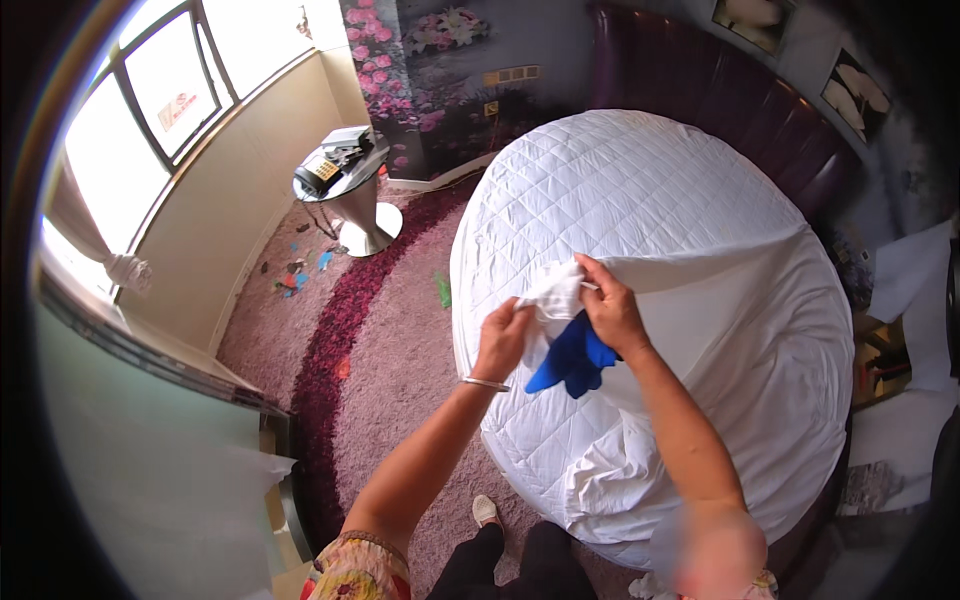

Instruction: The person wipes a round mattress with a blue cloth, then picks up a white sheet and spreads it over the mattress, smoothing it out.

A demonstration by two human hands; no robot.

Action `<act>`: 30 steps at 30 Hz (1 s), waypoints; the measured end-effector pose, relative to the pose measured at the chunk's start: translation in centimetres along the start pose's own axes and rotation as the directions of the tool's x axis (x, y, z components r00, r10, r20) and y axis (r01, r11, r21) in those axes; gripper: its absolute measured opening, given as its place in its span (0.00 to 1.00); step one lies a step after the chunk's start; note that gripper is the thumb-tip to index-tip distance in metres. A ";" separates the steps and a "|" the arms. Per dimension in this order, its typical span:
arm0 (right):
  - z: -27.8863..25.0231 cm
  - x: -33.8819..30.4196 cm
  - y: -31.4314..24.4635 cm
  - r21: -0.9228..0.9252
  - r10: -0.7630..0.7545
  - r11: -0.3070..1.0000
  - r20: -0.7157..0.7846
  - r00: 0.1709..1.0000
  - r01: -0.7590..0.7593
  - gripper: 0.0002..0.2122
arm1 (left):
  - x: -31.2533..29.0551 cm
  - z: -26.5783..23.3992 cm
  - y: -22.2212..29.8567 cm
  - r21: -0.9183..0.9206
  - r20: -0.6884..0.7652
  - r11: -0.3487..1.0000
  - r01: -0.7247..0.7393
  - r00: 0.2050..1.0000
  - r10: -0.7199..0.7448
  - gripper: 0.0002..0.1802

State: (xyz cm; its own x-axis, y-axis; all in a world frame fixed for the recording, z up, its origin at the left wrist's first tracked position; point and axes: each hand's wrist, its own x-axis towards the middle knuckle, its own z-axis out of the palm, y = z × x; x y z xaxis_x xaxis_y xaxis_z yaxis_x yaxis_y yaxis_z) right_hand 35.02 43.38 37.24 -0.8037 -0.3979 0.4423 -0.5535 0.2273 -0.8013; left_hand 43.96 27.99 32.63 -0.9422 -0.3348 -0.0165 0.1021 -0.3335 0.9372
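In front of me, over the round bed, I hold a work glove (572,358) with a white cuff and blue fingers hanging down. My left hand (504,340) pinches one side of the white cuff, fingers closed. On the other side, my right hand (613,310) grips the cuff's edge between thumb and fingers. Whether a second glove is bunched in there, I cannot tell. Beneath lies a white sheet (710,300), spread loosely over the right part of the bed and crumpled near its front edge. White quilted padding (590,180) shows on the far and left parts.
A purple headboard (700,80) curves behind the bed. To the left, a small round table (370,165) carries a telephone (322,172). Coloured scraps (292,278) lie on the patterned carpet (400,370). A frosted panel (150,450) stands at the near left.
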 end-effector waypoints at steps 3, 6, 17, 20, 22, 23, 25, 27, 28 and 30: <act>4.8 0.3 -1.2 0.080 0.260 0.963 -0.030 0.965 -0.256 0.20 | 3.2 -5.2 -0.2 -0.085 -0.155 0.996 0.034 0.987 -0.047 0.09; 9.2 -0.9 -0.1 -0.116 0.192 0.975 0.013 0.981 -0.189 0.24 | 5.7 -8.7 -0.8 -0.066 -0.169 0.992 0.106 0.979 -0.116 0.10; 19.1 2.8 7.0 -0.049 0.399 0.911 -0.154 0.904 -0.410 0.09 | 9.6 -16.2 -2.9 0.351 0.110 0.936 0.005 0.993 -0.046 0.12; 20.4 4.7 7.9 -0.217 0.305 0.917 -0.160 0.939 -0.335 0.08 | 15.9 -14.9 0.5 0.534 0.119 0.845 -0.019 0.992 -0.053 0.16; 23.0 7.0 7.5 -0.273 0.321 0.897 -0.136 0.937 -0.347 0.10 | 19.9 -13.9 1.6 0.703 0.321 0.679 -0.211 0.946 -0.038 0.21; 24.5 8.0 7.2 -0.284 0.388 0.870 -0.109 0.915 -0.403 0.11 | 21.7 -13.7 1.8 0.759 0.448 0.544 -0.357 0.893 -0.039 0.23; 25.7 9.2 7.1 -0.413 0.426 0.822 -0.008 0.905 -0.391 0.10 | 24.8 -13.1 0.6 0.854 0.476 0.354 -0.380 0.846 -0.241 0.22; 26.2 9.7 7.5 -0.374 0.461 0.826 0.019 0.887 -0.421 0.10 | 27.6 -13.0 -0.4 0.849 0.513 0.133 -0.512 0.736 -0.441 0.20; 26.2 9.9 7.4 -0.332 0.436 0.850 0.011 0.900 -0.408 0.11 | 28.1 -13.0 -0.9 0.875 0.479 0.151 -0.459 0.781 -0.400 0.19; 25.2 10.3 7.5 -0.243 0.319 0.919 0.002 0.948 -0.309 0.12 | 29.2 -13.0 -1.1 0.908 0.410 0.241 -0.342 0.847 -0.338 0.16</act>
State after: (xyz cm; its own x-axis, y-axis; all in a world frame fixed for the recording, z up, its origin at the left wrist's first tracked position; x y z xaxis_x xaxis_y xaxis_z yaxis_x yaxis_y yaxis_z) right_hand 28.12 18.58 25.60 -0.9380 -0.3062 0.1625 -0.3132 0.5482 -0.7755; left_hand 20.49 7.18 26.57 -0.9635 0.1902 -0.1884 0.0575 0.8343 0.5483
